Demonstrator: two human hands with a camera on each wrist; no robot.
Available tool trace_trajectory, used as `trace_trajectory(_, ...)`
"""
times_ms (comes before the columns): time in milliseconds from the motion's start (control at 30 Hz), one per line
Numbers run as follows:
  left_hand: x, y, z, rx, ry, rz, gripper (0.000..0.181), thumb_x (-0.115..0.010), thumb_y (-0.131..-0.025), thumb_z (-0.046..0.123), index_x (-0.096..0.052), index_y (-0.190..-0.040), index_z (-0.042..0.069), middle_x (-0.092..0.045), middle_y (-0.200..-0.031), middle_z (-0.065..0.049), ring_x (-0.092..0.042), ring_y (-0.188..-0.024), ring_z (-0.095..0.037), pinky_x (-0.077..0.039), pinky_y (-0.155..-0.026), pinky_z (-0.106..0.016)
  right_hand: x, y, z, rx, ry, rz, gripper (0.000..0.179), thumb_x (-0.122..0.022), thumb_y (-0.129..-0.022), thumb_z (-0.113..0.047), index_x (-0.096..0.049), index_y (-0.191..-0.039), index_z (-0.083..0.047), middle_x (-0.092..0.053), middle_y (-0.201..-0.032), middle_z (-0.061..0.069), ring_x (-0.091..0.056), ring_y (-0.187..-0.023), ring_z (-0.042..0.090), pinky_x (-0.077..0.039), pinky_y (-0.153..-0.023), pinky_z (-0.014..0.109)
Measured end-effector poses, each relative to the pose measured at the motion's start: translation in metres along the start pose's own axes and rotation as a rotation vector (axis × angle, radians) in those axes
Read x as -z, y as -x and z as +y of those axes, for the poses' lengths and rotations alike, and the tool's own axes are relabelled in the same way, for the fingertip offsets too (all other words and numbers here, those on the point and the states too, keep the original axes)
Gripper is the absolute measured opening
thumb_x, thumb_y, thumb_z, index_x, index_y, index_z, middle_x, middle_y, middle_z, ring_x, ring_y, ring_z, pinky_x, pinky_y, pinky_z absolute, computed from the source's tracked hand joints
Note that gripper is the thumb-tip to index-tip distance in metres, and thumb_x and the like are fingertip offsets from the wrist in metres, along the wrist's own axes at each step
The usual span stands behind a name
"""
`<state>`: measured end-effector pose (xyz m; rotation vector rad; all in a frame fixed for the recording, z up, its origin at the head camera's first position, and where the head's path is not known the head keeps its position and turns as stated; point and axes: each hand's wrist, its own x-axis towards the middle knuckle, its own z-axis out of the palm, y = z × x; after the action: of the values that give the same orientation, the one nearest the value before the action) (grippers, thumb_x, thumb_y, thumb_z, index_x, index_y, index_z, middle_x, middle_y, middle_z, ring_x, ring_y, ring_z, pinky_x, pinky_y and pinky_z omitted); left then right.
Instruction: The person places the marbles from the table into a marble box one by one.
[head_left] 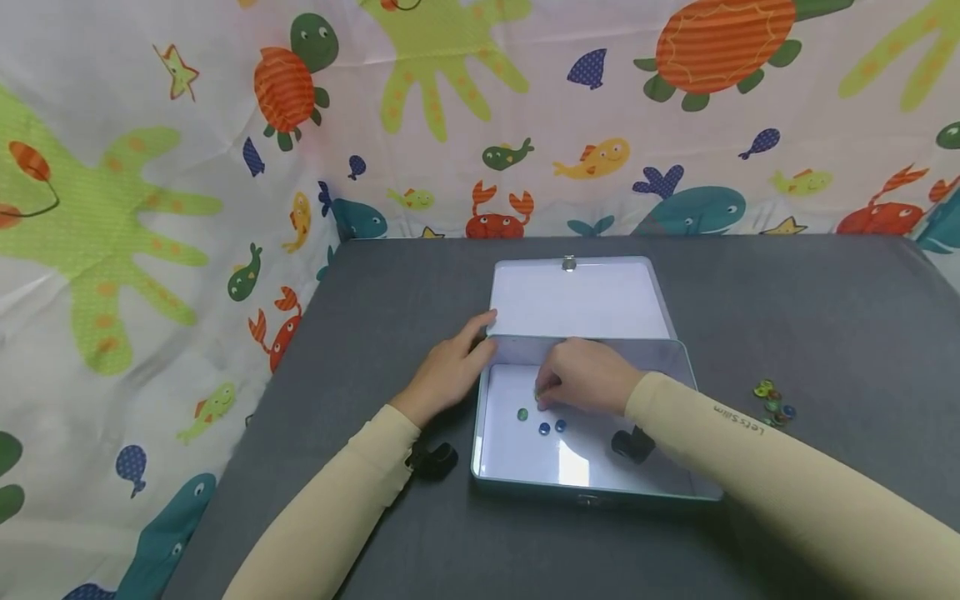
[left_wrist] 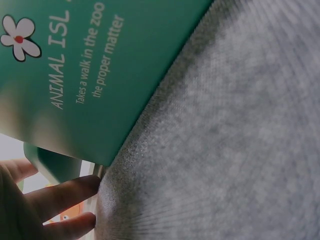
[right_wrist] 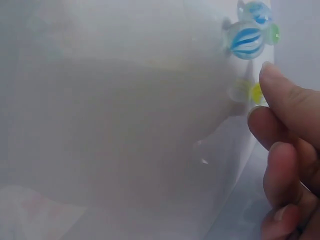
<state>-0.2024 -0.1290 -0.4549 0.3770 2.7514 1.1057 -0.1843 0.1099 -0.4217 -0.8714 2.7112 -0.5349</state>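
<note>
An open tin box (head_left: 600, 493) with a white inside and a green outside lies on the table, its lid (head_left: 581, 300) folded back. Inside it, my right hand (head_left: 588, 375) pinches a yellow glass marble (right_wrist: 256, 93) between thumb and forefinger, low over the floor. Two blue-striped marbles (right_wrist: 247, 42) and a green marble (head_left: 522, 414) rest on the box floor close by. My left hand (head_left: 447, 372) touches the box's back left corner by the lid hinge, fingers fairly straight. Printed words show on the green side (left_wrist: 120, 75) in the left wrist view.
To the right of the box, several coloured marbles (head_left: 772, 402) lie in a cluster on the grey table (head_left: 810, 317). A curtain (head_left: 450, 100) printed with sea animals hangs behind and along the left. Black wrist cameras (head_left: 435, 461) sit under both wrists.
</note>
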Motion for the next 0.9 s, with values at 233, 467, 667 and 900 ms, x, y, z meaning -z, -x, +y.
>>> trace_trajectory(233, 0.003, -0.001, 0.001, 0.001, -0.006, 0.008, 0.060, -0.037, -0.104, 0.060, -0.038, -0.161, 0.043, -0.056, -0.155, -0.007, -0.060, -0.126, -0.029, -0.048, -0.103, -0.056, 0.004, -0.003, 0.000, 0.015, -0.031, 0.002, 0.025, -0.091, -0.082, -0.021, -0.085, -0.104, -0.011, -0.080, -0.092, -0.004, -0.071, -0.080, 0.005, -0.060, -0.083, 0.036)
trace_trajectory(467, 0.001, 0.000, 0.003, 0.007, 0.000, 0.003, 0.059, -0.037, -0.105, 0.060, -0.037, -0.162, 0.042, -0.055, -0.156, -0.008, -0.059, -0.130, -0.029, -0.047, -0.105, -0.057, 0.010, 0.001, 0.000, 0.043, -0.085, 0.021, 0.024, -0.090, -0.083, -0.018, -0.085, -0.104, -0.008, -0.079, -0.090, -0.004, -0.068, -0.079, 0.005, -0.060, -0.081, 0.034)
trace_trajectory(667, 0.000, 0.000, 0.003, 0.002, -0.008, 0.006, 0.059, -0.038, -0.105, 0.059, -0.037, -0.162, 0.042, -0.055, -0.156, -0.008, -0.059, -0.129, -0.029, -0.046, -0.106, -0.057, 0.022, 0.007, -0.003, 0.094, -0.120, 0.097, 0.026, -0.090, -0.083, -0.017, -0.084, -0.106, -0.007, -0.079, -0.092, -0.004, -0.068, -0.081, 0.007, -0.059, -0.080, 0.033)
trace_trajectory(900, 0.001, 0.001, 0.002, 0.008, -0.003, 0.002, 0.060, -0.038, -0.105, 0.059, -0.036, -0.162, 0.041, -0.054, -0.156, -0.009, -0.059, -0.131, -0.030, -0.046, -0.107, -0.058, 0.031, 0.012, -0.005, 0.138, -0.116, 0.185, 0.026, -0.091, -0.082, -0.018, -0.085, -0.105, -0.007, -0.080, -0.096, -0.001, -0.069, -0.082, 0.009, -0.059, -0.078, 0.032)
